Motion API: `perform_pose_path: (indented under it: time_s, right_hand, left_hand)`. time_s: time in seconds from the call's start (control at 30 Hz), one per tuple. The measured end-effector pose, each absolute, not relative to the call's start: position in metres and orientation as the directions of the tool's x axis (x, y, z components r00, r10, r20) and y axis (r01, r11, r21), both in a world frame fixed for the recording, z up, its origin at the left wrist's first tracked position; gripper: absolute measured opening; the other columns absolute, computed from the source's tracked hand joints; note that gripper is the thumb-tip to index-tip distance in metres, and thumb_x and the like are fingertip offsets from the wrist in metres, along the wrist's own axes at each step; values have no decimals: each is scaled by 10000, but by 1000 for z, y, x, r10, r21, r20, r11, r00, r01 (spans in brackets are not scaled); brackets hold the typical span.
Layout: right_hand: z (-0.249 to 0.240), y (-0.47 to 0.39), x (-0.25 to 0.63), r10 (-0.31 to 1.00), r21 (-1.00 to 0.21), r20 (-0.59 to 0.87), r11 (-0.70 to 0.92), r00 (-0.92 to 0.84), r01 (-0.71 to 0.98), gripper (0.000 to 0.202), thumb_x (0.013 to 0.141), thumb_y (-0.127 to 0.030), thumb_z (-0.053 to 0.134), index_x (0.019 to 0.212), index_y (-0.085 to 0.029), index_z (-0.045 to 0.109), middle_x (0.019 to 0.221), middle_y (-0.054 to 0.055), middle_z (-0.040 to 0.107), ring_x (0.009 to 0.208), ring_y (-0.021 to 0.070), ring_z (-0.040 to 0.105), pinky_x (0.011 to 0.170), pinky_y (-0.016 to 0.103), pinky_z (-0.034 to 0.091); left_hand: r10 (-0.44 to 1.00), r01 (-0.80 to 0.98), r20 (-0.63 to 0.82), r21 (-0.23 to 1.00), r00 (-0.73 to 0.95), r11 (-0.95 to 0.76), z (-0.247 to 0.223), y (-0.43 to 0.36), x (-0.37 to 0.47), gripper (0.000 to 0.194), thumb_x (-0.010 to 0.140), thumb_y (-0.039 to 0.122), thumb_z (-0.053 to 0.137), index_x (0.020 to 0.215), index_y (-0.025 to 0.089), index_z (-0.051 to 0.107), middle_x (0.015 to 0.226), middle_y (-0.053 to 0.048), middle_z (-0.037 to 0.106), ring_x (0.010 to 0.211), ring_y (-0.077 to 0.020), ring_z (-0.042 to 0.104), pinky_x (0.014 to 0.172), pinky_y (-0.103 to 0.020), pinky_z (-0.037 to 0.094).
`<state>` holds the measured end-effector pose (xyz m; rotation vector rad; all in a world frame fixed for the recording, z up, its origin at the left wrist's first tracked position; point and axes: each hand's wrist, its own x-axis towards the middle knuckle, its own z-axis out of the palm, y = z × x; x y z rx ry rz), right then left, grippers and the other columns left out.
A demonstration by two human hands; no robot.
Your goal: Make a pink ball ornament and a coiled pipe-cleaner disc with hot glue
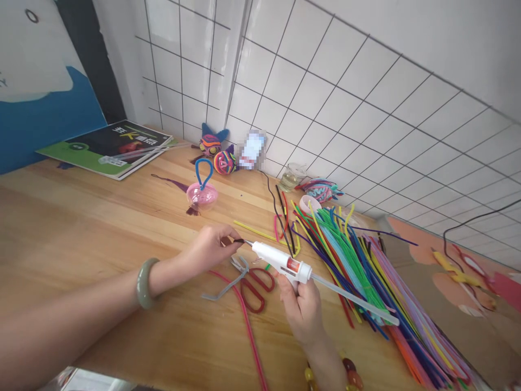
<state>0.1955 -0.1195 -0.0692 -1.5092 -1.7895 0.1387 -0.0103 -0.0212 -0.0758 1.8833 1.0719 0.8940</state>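
My right hand [303, 309] is wrapped round the handle of a white hot glue gun [277, 258], with a long clear glue stick [358, 300] jutting from its back end. The nozzle points left and meets a small black piece [239, 240], perhaps a bit of pipe cleaner, which my left hand [209, 247] pinches between thumb and fingers. Below the gun lie red-handled scissors [256, 293], partly under a bent grey pipe cleaner [228, 288]. A long pink-red pipe cleaner [247, 326] runs from there to the near edge.
Bundled coloured pipe cleaners [362, 260] spread over the right side. Behind are a pink clear dome with a blue loop [202, 194], yarn-wrapped figures [225, 162], a phone [252, 149] and a glass jar [292, 176]. Magazines [118, 146] lie back left; a yellow glue gun [456, 270] lies far right.
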Motion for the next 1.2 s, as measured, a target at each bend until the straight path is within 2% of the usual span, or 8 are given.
perform_pose_path:
  time_s: [0.23, 0.4, 0.7, 1.2]
  right_hand:
    - [-69, -119, 194, 865, -506, 501, 312, -20, 804, 238, 854, -345, 426, 807, -157, 564, 504, 2, 515, 479, 151, 513, 444, 249, 416]
    - [-70, -119, 195, 853, -489, 522, 319, -20, 812, 231, 850, -346, 434, 839, -152, 558, 537, 14, 543, 512, 165, 540, 461, 260, 430]
    - [-71, -120, 194, 866, -504, 498, 323, -35, 801, 245, 849, -327, 445, 945, -140, 570, 819, 117, 654, 748, 221, 617, 651, 332, 491]
    - [-71, -119, 194, 833, -454, 553, 324, -23, 830, 241, 847, -321, 466, 977, -128, 527, 793, 111, 645, 722, 207, 615, 615, 310, 494]
  left_hand:
    - [896, 358, 189, 868, 401, -343, -73, -22, -10, 153, 760, 292, 531, 782, 173, 625, 710, -13, 638, 605, -121, 571, 548, -207, 431]
    - [892, 364, 198, 860, 406, -357, -73, -22, -10, 155, 762, 287, 527, 776, 171, 629, 703, -13, 634, 598, -119, 566, 545, -208, 429]
    - [883, 351, 238, 851, 406, -391, -74, -23, -10, 137, 761, 272, 530, 769, 178, 629, 702, -6, 636, 587, -111, 561, 534, -200, 426]
    - [871, 351, 265, 836, 414, -421, -74, -23, -11, 133, 773, 257, 526, 762, 177, 631, 707, 0, 633, 586, -101, 555, 536, -192, 420]
